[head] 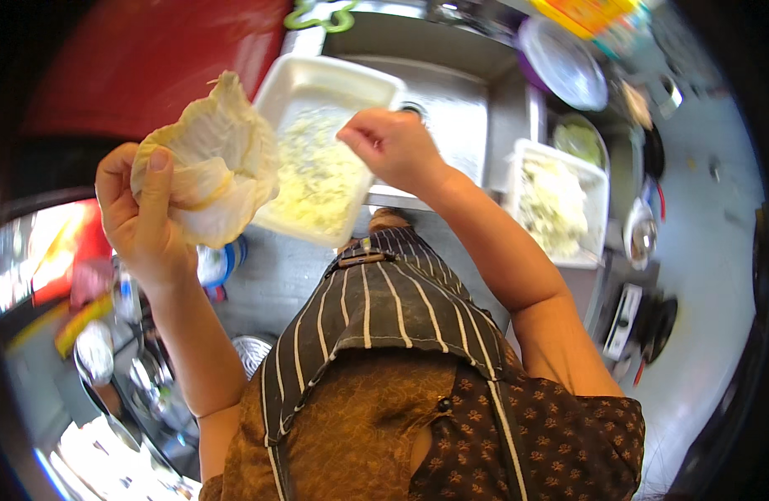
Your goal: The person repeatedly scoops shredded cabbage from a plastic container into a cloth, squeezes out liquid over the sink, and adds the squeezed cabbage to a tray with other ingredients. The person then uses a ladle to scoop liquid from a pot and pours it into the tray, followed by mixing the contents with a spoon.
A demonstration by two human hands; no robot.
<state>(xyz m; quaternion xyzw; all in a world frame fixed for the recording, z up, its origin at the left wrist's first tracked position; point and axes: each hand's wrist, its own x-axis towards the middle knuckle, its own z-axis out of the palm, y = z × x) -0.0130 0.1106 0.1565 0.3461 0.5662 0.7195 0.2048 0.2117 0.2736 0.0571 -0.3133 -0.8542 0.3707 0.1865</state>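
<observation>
A pale, wilted cabbage leaf (218, 169) is held up in my left hand (143, 200), thumb on its near face and the fingers behind. Below and to the right of the leaf, a white plastic tub (384, 87) holds finely chopped pale yellow-green pieces (319, 181), likely cabbage. My right hand (391, 147) hovers over the tub's right side with its fingers pinched together; whether a small bit is between the fingertips cannot be seen. A smaller white container (603, 219) at the right holds a heap of pale leaves (553, 206).
Behind the large tub is a stainless steel sink (447, 75). A red surface (153, 56) lies at the upper left. Bowls, one with a clear lid (563, 62), stand at the upper right. Metal pans and utensils crowd the lower left. A blue-rimmed container (218, 263) is below the leaf.
</observation>
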